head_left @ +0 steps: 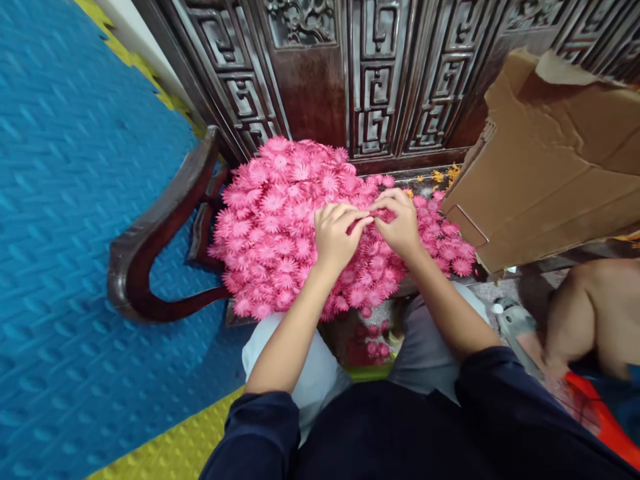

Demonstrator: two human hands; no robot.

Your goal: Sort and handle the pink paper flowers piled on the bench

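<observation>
Person's L hand & R hand meet over a big heap of pink artificial flower heads, piled on the seat of a carved wooden settee, w/ its curved armrest to the L & a piece of cardboard to the R. Fingers of both hands are bent into a pinch, tips nearly meeting; can't tell if anything sm. is held betw. them. A few loose heads lie lower down, past the heap's near edge. Judging by looks, each head's prob. v. light, thin-petalled & bendy, not slippery; petals could crease or snag on neighbours, so best hold is a gentle pinch at the centre, not by petal ends.
</observation>
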